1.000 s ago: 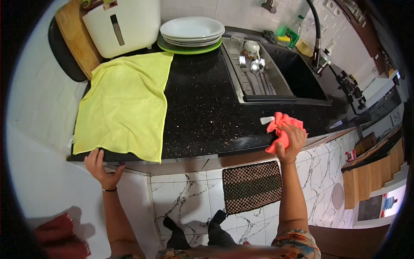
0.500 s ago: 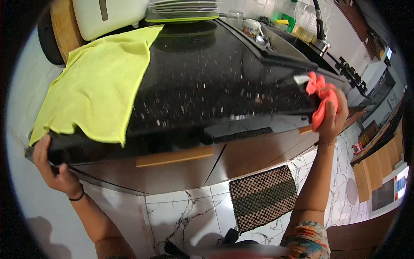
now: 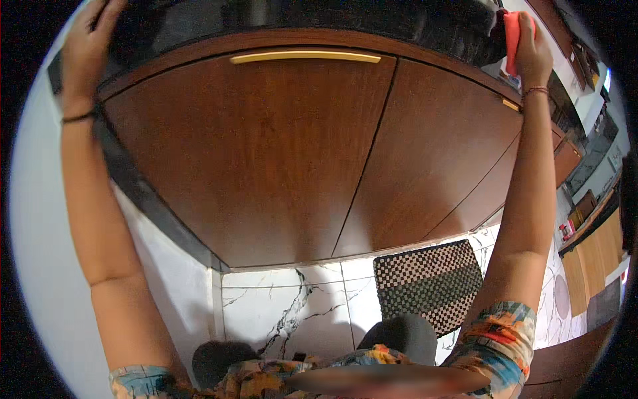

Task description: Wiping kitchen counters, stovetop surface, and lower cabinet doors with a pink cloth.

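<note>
My right hand (image 3: 533,50) grips a bright coral-pink cloth (image 3: 512,41) at the front edge of the black countertop (image 3: 279,14), at the upper right. At the upper left, my left hand (image 3: 90,56) rests by the same counter edge with its fingers stretched upward, partly cut off by the frame. Below the counter are dark brown wooden cabinet doors (image 3: 252,153) with a long pale gold handle (image 3: 306,57).
A checkered mat (image 3: 425,279) lies on the marble-patterned tile floor (image 3: 279,312) below the cabinets. A white wall (image 3: 46,219) stands along the left. Light wooden furniture (image 3: 591,266) shows at the far right. My bent legs show at the bottom.
The view has dropped and tilted down onto the cabinet fronts, taking the yellow cloth, plates and sink out of sight. Both hands now appear higher in the picture, still by the counter edge.
</note>
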`<state>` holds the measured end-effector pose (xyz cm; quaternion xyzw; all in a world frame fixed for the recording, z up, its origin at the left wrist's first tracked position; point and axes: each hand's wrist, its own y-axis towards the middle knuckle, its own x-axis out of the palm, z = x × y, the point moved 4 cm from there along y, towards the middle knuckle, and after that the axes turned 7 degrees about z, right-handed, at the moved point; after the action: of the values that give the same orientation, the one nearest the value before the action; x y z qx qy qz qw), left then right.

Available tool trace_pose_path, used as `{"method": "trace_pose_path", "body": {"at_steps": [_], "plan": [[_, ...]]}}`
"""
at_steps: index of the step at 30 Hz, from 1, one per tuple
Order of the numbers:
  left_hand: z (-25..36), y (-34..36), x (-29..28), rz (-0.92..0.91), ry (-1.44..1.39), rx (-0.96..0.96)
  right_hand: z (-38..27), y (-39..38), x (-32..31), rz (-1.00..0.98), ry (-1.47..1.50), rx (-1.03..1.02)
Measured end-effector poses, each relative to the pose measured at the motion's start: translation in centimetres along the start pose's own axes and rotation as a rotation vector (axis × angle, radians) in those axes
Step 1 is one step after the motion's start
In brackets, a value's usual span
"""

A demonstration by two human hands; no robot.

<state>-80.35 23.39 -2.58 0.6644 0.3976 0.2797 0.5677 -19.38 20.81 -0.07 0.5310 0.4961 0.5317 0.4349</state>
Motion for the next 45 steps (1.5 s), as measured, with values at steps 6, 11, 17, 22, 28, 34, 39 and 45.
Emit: {"method": "trace_pose_path", "body": {"at_steps": [6, 11, 17, 22, 28, 34, 39, 45], "plan": [[7.5, 0.2, -1.3, 0.112, 0.03, -0.075, -12.2, -7.7, -2.6, 0.243, 0.517, -0.222], [7.1, 0.2, -2.2, 0.119, -0.012, -0.023, -22.3, -13.7, -1.7, -0.065, 0.423, -0.595], [5.7, -5.2, -4.4, 0.461, 0.053, 0.074, -31.0, -14.2, -2.0, -0.09, 0.469, -0.553], [7.6, -18.9, -3.8, 0.596, -0.135, -0.525, -35.4, -15.3, -1.2, -0.095, 0.565, -0.599], [8.5, -29.4, -0.2, 0.402, -0.169, -0.829, -33.1, -14.3, -1.4, -0.111, 0.585, -0.698], [8.5, -29.3, 1.4, 0.203, -0.097, -0.732, -33.3, -14.4, -0.7, -0.049, 0.474, -0.464], [8.2, -30.2, 2.5, -0.05, 0.075, -0.671, -41.9, -12.8, -0.3, -0.116, 0.564, -0.635], [7.3, -30.9, 2.6, -0.139, 0.126, -0.693, -48.3, -14.2, 1.0, -0.18, 0.65, -0.916]]}}
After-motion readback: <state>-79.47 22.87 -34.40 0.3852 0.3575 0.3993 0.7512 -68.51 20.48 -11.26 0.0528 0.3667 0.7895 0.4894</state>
